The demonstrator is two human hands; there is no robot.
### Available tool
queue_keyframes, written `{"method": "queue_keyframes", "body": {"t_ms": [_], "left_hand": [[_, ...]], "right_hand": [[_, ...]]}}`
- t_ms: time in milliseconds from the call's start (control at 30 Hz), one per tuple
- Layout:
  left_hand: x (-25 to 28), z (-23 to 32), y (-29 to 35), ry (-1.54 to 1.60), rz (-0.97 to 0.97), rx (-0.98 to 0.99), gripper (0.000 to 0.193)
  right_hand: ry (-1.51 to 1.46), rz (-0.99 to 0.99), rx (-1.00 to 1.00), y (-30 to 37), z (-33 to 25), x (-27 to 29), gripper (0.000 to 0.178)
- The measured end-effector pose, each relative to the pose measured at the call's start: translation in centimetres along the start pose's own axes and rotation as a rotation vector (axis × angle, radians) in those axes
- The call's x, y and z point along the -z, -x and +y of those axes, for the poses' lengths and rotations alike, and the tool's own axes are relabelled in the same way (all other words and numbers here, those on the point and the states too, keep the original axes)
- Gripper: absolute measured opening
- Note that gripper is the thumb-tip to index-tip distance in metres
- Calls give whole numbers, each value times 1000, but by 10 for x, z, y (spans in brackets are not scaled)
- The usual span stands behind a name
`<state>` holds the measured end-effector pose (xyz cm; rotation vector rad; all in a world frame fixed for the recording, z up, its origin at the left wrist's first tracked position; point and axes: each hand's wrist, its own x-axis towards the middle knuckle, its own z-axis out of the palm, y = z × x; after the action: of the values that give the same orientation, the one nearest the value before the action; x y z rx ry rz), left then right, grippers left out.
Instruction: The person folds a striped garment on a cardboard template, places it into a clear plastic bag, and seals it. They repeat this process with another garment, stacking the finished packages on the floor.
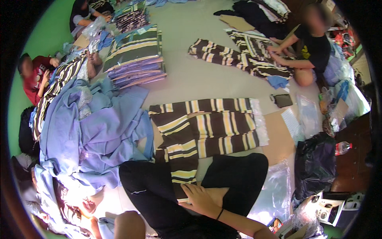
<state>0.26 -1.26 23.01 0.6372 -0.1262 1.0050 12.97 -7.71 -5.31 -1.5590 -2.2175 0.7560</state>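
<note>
A brown shirt (227, 125) with white and yellow stripes lies spread on the floor in front of me, one sleeve reaching toward my lap. On the end of that sleeve (184, 165) rests my right hand (199, 200), its fingers stretched out and somewhat apart, a dark band round the wrist. At the lower edge, part of my left arm (130, 225) shows, but my left hand is out of the picture. My legs in black trousers (238, 175) are folded on both sides of the sleeve, with a bare foot (216, 196) beside my right hand.
Blue cloth (99, 123) is heaped at the left. Beyond it stands a stack of folded striped garments (135, 51). Cardboard (278, 133), clear plastic bags (274, 195) and a black bag (316, 163) lie at the right. One person (314, 47) handles striped garments at far right; others sit along the left.
</note>
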Motion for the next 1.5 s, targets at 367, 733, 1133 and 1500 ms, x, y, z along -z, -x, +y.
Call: {"method": "queue_keyframes", "body": {"t_ms": [367,733,1133,1500], "left_hand": [[-69,-7,15,-580,560,63,14],[-91,6,19,-878,633,126,20],[-88,7,24,-981,613,110,13],[-92,5,25,-1003,623,109,18]], "right_hand": [[-241,204,-70,8,2,0,39],[-203,-40,-527,-18,42,-6,53],[-488,202,-448,2,28,4,21],[-513,344,-385,7,27,-2,20]]}}
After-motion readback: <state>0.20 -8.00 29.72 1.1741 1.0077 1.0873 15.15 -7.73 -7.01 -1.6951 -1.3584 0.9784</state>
